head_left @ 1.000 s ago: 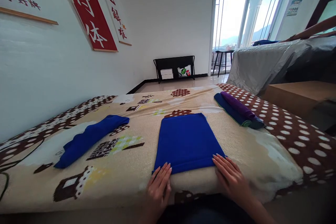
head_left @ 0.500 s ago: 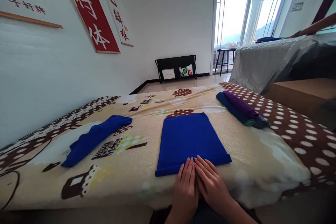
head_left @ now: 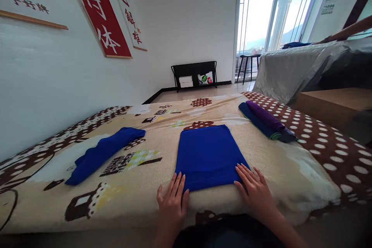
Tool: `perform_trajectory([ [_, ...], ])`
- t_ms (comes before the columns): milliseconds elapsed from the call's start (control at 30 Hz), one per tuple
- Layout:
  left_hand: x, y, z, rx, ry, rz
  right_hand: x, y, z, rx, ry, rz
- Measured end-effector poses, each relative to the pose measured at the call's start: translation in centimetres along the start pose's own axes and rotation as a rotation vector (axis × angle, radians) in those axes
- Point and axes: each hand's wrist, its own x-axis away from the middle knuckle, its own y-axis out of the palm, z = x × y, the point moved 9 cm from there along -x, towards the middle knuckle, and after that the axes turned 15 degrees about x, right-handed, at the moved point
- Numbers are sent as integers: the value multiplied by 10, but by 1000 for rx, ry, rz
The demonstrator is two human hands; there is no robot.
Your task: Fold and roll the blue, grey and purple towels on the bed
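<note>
A blue cloth [head_left: 210,155] lies folded flat into a rough rectangle on the patterned blanket [head_left: 162,139], right in front of me. My left hand [head_left: 173,199] rests palm down at its near left corner, fingers stretched out onto the fabric. At the near right corner, my right hand [head_left: 254,186] lies with its fingers spread over the edge. Neither hand grips anything. A second blue piece of cloth [head_left: 101,155], bunched into a long strip, lies off to the left.
Rolled cloths, a purple one [head_left: 264,115] among them, lie at the bed's right. Beyond stand a cardboard box [head_left: 334,99] and plastic-covered furniture [head_left: 286,69], where another person's arm [head_left: 345,33] reaches in. A black rack [head_left: 194,70] stands by the far wall.
My hands have moved apart from the middle of the blue cloth's near edge to its two near corners. The raised fold along that edge now lies flatter.
</note>
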Motion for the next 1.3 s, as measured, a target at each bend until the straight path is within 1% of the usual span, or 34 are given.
perform_trajectory([
  [33,-3,-2,4,-4,-4,18,-3,-3,-6,-7,10,4],
  [100,-11,-1,21,-8,20,20,-10,-9,-26,-46,4,19],
  [167,-21,8,48,23,97,-48,-18,-14,-56,-120,-52,26],
  [233,-29,22,73,71,180,-149,-25,-14,-85,-186,-129,14],
  [267,-33,29,82,85,201,-189,-28,-13,-94,-201,-156,-1],
  [300,-36,34,86,87,201,-217,-31,-9,-100,-202,-172,-22],
  [333,-40,38,86,82,182,-236,-34,-5,-102,-192,-175,-42],
  [400,-44,41,77,65,119,-261,-38,4,-92,-150,-148,-86],
  [500,-44,38,50,55,29,-279,-37,16,-62,-69,-106,-142],
  [667,-25,21,-8,50,-75,-257,-21,25,-5,34,-78,-164],
  [733,-16,16,-28,75,-83,-255,-13,28,12,58,-97,-167],
  [800,-9,13,-43,114,-67,-255,-6,31,26,82,-125,-168],
  [867,-4,7,-50,158,-37,-238,-1,31,38,100,-133,-158],
  [967,-3,-7,-52,215,-23,-132,3,27,52,99,-93,-111],
  [1067,-5,-23,-50,261,-48,6,2,15,61,44,-27,-5],
  [1133,-5,-30,-49,290,-43,63,3,7,64,-15,-23,71],
  [1200,-4,-35,-47,312,0,93,6,2,65,-78,-64,102],
  [1233,-2,-37,-46,316,28,98,8,2,66,-106,-92,92],
  [1300,2,-38,-45,302,71,66,11,4,68,-144,-137,36],
])
